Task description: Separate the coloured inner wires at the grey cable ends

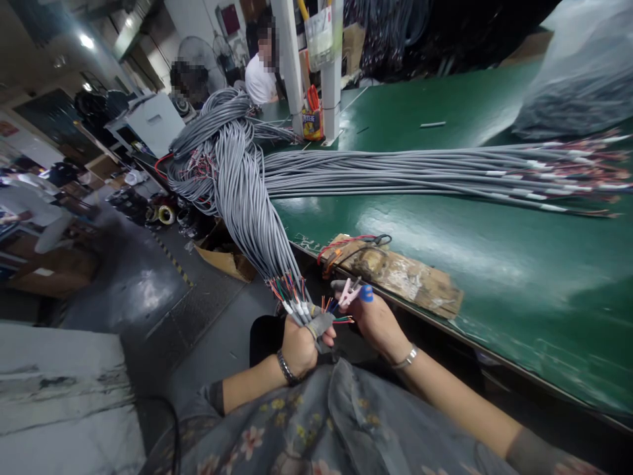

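A thick bundle of grey cables (237, 178) hangs off the edge of the green table (494, 251) down toward my lap. My left hand (301, 344) is closed around the stripped ends of several cables, where coloured wires (297, 300) fan out. My right hand (372, 319), with blue tape on one fingertip, pinches a small pink clip (349, 291) at the wire tips. Both wrists carry bracelets.
More grey cables (445, 173) lie stretched across the table to the right. A worn wooden block (400, 274) with red and black leads sits at the table edge. A plastic bag (578, 79) is at far right. Two people sit at the back left.
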The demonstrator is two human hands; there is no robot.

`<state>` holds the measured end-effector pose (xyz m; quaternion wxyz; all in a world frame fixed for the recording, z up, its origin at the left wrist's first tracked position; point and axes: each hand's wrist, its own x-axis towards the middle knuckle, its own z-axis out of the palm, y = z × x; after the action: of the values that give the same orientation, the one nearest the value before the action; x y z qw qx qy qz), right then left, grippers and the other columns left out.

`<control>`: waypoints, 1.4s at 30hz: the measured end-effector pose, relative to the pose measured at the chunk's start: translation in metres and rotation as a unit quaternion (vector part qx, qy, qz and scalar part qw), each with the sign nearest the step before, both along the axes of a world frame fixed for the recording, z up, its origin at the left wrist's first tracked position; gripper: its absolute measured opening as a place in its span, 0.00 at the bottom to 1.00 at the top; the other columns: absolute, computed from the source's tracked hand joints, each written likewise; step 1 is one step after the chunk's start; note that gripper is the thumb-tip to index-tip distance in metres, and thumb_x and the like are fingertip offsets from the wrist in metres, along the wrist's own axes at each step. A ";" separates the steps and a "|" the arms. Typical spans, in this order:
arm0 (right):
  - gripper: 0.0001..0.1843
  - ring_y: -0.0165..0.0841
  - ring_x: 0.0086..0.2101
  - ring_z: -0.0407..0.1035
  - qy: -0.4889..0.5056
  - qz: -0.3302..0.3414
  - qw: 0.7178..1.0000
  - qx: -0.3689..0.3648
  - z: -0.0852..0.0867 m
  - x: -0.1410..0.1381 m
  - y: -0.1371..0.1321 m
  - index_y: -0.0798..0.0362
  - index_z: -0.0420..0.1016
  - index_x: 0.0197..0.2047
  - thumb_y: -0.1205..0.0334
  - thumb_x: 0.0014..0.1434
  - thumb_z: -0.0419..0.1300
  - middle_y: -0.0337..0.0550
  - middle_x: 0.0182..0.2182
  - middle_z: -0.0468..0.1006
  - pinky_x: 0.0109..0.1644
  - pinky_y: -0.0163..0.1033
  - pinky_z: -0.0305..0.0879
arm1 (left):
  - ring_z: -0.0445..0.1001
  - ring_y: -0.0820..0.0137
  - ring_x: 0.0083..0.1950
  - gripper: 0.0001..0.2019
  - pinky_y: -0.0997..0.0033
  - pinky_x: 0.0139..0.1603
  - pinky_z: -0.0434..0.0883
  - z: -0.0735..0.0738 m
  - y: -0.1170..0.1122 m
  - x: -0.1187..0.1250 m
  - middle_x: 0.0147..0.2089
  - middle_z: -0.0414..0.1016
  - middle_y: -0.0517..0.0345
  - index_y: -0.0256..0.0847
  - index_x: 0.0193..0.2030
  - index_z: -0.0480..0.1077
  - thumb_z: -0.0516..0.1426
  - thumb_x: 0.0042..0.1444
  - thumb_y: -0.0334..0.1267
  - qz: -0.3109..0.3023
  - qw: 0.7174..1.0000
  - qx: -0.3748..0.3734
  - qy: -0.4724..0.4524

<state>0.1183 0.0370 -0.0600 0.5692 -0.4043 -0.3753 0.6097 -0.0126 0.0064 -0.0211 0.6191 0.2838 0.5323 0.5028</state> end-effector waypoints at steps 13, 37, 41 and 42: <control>0.24 0.33 0.24 0.67 0.208 0.066 0.969 -0.117 0.006 -0.008 0.000 0.51 0.77 0.33 0.37 0.48 0.63 0.41 0.26 0.77 0.30 0.40 0.64 | 0.62 0.79 0.13 0.17 0.79 0.14 0.58 -0.002 0.003 0.004 0.14 0.69 0.61 0.37 0.19 0.67 0.67 0.32 0.45 -0.006 1.000 -0.001 0.020; 0.18 0.28 0.23 0.62 0.170 0.061 0.978 -0.109 0.013 0.004 -0.004 0.52 0.77 0.30 0.45 0.46 0.68 0.37 0.21 0.71 0.28 0.34 0.63 | 0.62 0.78 0.12 0.18 0.80 0.13 0.58 0.009 -0.002 -0.001 0.13 0.69 0.61 0.37 0.18 0.65 0.68 0.30 0.46 -0.034 0.999 -0.012 -0.011; 0.21 0.28 0.24 0.63 0.181 0.072 0.975 -0.103 0.011 0.006 0.000 0.52 0.77 0.27 0.41 0.43 0.69 0.38 0.23 0.73 0.29 0.34 0.63 | 0.62 0.78 0.12 0.18 0.80 0.13 0.58 0.008 -0.002 -0.001 0.13 0.69 0.60 0.36 0.18 0.66 0.68 0.30 0.45 -0.053 0.998 -0.022 -0.013; 0.21 0.28 0.24 0.63 0.184 0.078 0.974 -0.106 0.011 0.007 0.001 0.52 0.77 0.27 0.41 0.43 0.68 0.38 0.23 0.73 0.29 0.33 0.63 | 0.62 0.78 0.12 0.18 0.80 0.13 0.57 0.008 -0.001 -0.001 0.13 0.69 0.60 0.36 0.17 0.66 0.68 0.30 0.45 -0.054 0.998 -0.024 -0.010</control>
<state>0.1250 0.0380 -0.0491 0.5335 -0.3125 -0.2277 0.7522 -0.0133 0.0049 -0.0129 0.6571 0.2922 0.5219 0.4587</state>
